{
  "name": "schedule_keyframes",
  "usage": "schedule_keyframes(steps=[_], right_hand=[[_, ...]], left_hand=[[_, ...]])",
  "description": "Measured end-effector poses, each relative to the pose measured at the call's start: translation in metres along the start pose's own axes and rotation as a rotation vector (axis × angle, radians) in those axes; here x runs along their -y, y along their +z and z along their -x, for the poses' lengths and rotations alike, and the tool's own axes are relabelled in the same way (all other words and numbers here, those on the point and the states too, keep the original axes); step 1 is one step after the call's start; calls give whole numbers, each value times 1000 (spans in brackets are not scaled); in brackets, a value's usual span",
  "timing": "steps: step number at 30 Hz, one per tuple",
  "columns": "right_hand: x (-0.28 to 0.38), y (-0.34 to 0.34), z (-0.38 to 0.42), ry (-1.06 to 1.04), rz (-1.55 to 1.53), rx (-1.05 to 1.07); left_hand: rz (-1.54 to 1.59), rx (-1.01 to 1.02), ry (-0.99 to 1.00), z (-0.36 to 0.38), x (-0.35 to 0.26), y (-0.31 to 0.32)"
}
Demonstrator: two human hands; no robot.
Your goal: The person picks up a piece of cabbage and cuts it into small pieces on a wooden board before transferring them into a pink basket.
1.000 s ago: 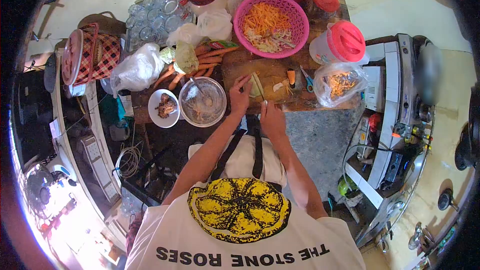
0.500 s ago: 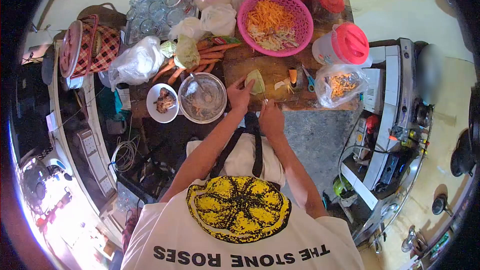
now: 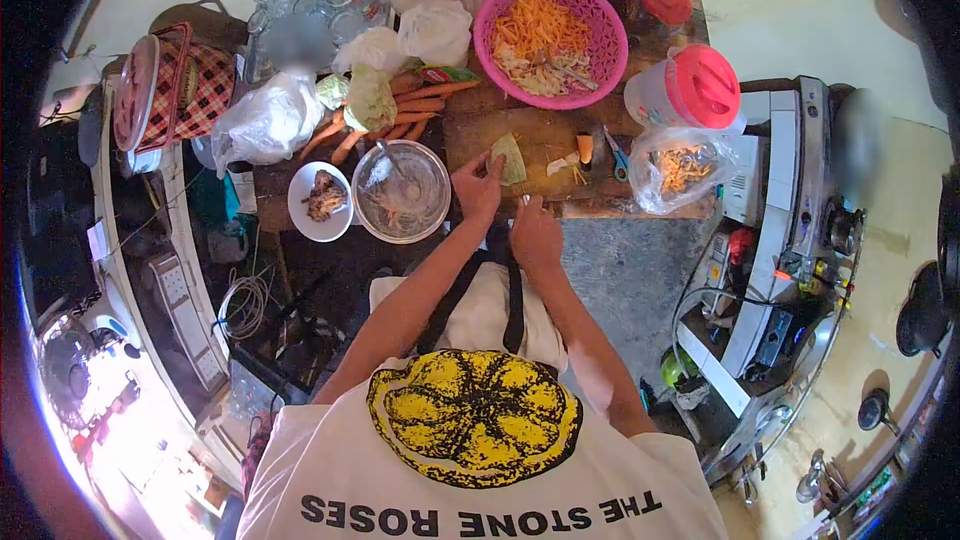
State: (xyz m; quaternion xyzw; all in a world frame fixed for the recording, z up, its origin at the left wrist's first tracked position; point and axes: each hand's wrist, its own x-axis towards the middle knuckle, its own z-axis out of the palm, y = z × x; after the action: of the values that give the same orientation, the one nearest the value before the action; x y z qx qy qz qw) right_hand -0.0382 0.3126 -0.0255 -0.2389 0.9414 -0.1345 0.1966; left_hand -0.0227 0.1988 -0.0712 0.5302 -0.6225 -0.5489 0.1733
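Observation:
My left hand (image 3: pixel 478 187) presses with its fingers on a pale green cabbage piece (image 3: pixel 510 160) lying on the wooden cutting board (image 3: pixel 560 127). Close to the board's near edge, my right hand (image 3: pixel 536 232) is closed round the handle of a knife (image 3: pixel 523 200), of which only a little shows. An orange carrot stub (image 3: pixel 585 148) and small pale scraps (image 3: pixel 562 166) lie to the right of the cabbage. Beside my left wrist stands a clear round bowl (image 3: pixel 402 192) with a spoon in it.
A pink basket (image 3: pixel 615 40) of shredded carrot and cabbage stands behind the board. Whole carrots (image 3: pixel 420 105) and a larger cabbage piece (image 3: pixel 370 100) lie left. To the right are blue scissors (image 3: pixel 619 162), a plastic bag (image 3: pixel 683 168) and a red-lidded pitcher (image 3: pixel 703 88).
My right hand has shifted slightly left and down, with the knife drawn a little away from the cabbage piece. My left hand still rests on the cabbage. The whole view has shifted slightly.

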Motion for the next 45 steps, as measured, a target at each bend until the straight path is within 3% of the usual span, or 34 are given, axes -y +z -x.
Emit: schedule_keyframes(steps=[2,10,13,22,28,37,40,45], right_hand=[[5,-3,-3,57,-27,77],[8,3,-10,35,0,56],[8,10,-15,24,12,-10],[5,8,-17,-27,-47,-26],[-3,3,6,4,-107,-60],[-1,10,3,79,-73,-17],[0,11,2,86,-76,-6],[-6,22,-11,35,-83,-33]], left_hand=[[-15,-6,34,-1,1,0],[-108,-24,74,1,-6,-2],[150,4,43,-1,1,2],[-92,-59,46,9,-15,0],[69,-68,165,-2,19,12],[-41,-48,100,4,5,4],[96,-11,63,2,7,5],[60,-20,143,-3,13,9]])
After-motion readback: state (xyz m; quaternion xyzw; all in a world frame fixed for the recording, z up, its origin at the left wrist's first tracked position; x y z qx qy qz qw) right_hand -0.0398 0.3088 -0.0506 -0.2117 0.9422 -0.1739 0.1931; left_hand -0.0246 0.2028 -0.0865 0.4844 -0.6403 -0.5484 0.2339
